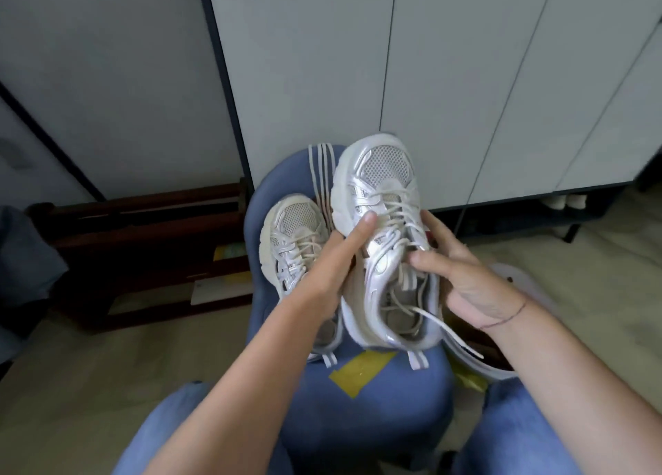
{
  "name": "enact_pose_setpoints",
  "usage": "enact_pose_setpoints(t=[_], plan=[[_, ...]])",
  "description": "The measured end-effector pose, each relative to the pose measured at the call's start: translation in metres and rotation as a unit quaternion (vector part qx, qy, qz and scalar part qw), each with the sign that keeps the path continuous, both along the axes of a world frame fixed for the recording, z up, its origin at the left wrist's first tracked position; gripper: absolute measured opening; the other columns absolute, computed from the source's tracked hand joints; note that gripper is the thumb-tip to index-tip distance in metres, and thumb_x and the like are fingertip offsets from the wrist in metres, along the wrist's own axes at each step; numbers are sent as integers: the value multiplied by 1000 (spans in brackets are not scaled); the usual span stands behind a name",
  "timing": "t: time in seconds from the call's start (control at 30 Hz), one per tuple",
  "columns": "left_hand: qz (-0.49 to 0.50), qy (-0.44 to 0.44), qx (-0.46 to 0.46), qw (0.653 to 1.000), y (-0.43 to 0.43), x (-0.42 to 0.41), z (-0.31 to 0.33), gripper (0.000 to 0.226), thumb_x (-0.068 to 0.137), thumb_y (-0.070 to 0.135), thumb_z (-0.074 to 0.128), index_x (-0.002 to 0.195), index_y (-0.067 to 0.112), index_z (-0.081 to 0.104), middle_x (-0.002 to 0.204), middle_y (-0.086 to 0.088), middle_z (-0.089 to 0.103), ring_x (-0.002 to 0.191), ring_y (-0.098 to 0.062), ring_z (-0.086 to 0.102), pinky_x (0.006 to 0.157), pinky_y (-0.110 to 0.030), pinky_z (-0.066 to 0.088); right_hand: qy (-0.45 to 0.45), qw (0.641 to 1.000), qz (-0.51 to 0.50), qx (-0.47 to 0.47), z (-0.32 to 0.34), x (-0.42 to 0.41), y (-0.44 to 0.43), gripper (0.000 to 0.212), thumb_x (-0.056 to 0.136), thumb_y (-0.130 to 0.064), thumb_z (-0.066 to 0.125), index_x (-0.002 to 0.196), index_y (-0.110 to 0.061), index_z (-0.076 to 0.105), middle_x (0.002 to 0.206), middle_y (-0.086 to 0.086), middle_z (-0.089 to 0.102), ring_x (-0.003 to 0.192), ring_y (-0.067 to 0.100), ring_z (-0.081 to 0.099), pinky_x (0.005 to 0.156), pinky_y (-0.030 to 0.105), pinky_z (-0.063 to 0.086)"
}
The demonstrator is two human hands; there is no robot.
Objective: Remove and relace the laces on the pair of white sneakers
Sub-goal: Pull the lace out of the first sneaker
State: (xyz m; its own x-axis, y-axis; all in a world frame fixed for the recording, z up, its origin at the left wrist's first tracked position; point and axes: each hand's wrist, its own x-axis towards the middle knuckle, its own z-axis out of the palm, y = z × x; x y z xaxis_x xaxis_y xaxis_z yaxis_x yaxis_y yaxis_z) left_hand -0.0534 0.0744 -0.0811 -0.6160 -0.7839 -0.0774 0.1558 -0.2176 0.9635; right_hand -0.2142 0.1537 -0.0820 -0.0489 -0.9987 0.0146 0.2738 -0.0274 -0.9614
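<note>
Both hands grip the held sneaker (388, 168) above the blue chair (376, 406), toe toward 12 o'clock. The left hand (336, 259) clasps its 9 o'clock side, thumb on the laces (396, 211). The right hand (462, 276) clasps its 3 o'clock side. The second sneaker (293, 220), laced, rests on the chair at 9 o'clock.

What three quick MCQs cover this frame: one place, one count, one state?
1. Where does the second sneaker lie? A floor; B blue seat; C cabinet shelf.
2. How many sneakers show? A one; B two; C three.
3. Laces of the held sneaker are: A fully removed; B tied in a bow; C threaded, end loose.
Answers: 1 B, it rests on the seat's cushion. 2 B, one resting, one gripped by left hand and right hand. 3 C, laces cross the eyelets and a lace end trails free.
</note>
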Motion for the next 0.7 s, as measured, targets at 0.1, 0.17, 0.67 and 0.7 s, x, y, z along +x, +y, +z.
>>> enact_pose_setpoints(t=[0.1,0.17,0.67,0.7], plan=[[13,16,38,999,-4,-3,-8,60,85,46,67,135,14,57,123,-9,70,114,-26,66,105,-46,48,111,994,-7,11,1,-1,7,100,61,-47,84,145,-29,32,129,0,61,121,15,56,101,34,46],[60,9,39,997,-4,-5,-12,64,79,47,72,134,18,58,119,-3,72,111,-22,68,104,-45,49,291,953,-88,-21,6,-3,6,85,63,-61,76,137,-30,46,132,-8,57,121,9,54,105,39,43],[164,-25,-18,986,5,-12,-17,61,77,45,77,130,28,52,116,14,70,104,-3,68,94,-27,52,542,756,-353,-100,13,21,9,9,77,-17,74,69,-18,70,69,-13,67,64,6,62,58,27,51],[162,-25,-19,986,6,-11,-17,58,78,44,77,128,29,52,114,15,70,102,-1,68,91,-25,52,544,760,-344,-92,13,20,9,10,78,-18,74,69,-19,70,69,-13,67,64,5,62,59,27,51]])
